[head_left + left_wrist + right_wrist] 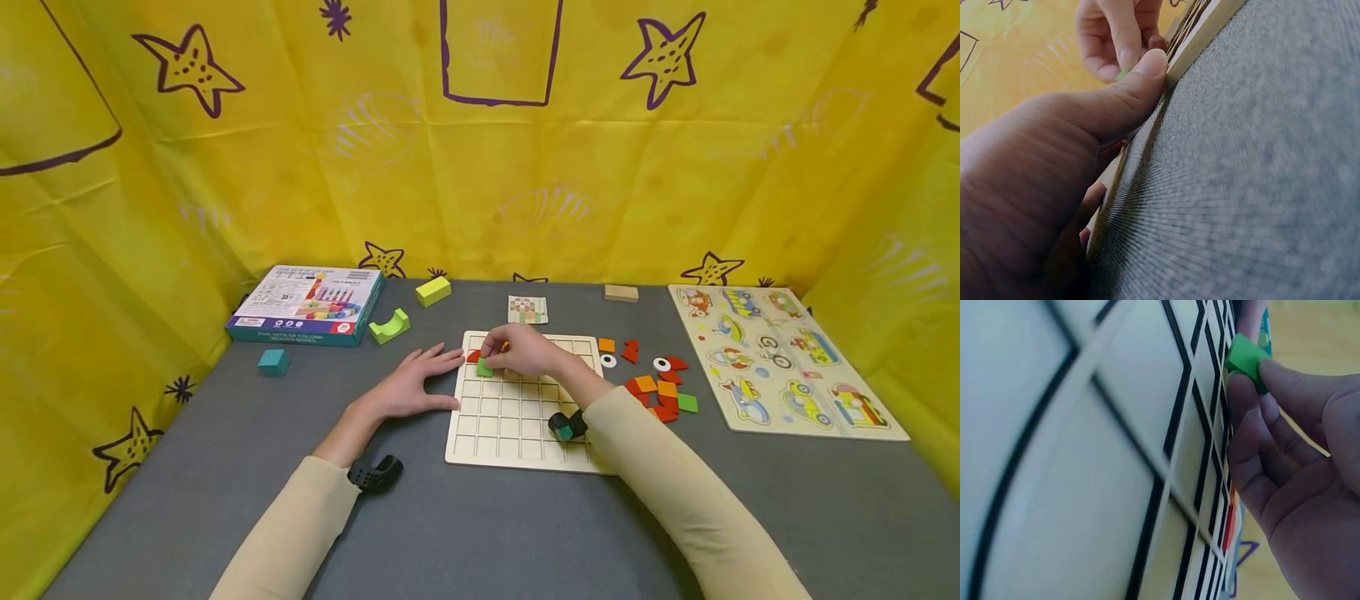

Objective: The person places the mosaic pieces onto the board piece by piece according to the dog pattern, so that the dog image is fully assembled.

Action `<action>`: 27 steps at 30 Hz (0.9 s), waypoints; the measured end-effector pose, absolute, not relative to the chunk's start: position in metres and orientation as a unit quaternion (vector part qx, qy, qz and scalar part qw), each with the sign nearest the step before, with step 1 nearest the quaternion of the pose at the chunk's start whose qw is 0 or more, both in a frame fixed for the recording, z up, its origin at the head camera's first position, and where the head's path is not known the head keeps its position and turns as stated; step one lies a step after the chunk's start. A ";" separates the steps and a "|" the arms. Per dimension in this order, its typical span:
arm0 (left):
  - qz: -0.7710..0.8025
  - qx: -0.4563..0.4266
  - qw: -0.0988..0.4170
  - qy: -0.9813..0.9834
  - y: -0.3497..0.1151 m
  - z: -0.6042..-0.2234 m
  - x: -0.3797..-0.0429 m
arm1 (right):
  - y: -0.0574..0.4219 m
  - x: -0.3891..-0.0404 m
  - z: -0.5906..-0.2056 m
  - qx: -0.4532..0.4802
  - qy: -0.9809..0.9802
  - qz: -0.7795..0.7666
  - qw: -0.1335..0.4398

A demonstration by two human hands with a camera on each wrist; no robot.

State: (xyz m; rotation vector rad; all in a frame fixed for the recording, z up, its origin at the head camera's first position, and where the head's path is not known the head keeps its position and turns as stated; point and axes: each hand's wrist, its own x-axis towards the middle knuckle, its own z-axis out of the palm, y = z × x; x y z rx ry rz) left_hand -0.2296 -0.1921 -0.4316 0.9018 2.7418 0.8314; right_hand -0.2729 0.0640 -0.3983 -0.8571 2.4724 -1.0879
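Note:
A pale wooden grid board (498, 427) lies on the grey table. My right hand (523, 350) is over its upper left part and pinches a green square tile (1246, 359) between thumb and finger, tilted in the right wrist view. Close by, a red piece (473, 356) sits in the board's top left corner; the hand partly covers orange bits beside it. Along the board's left edge, my left hand (408, 385) rests with fingers spread. In the left wrist view its thumb (1138, 78) touches the board's edge.
Right of the board lie several loose red, orange and green tiles (667, 388) and white eye discs (607, 361). A picture puzzle board (806, 412) is farther right. Behind stand a pattern card (527, 309) and wooden blocks (433, 291). A toy box (296, 304) sits back left.

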 end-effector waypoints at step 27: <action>0.277 0.297 0.075 0.911 -0.192 -0.429 -0.228 | 0.059 -0.265 -0.391 -0.330 0.886 -0.308 0.103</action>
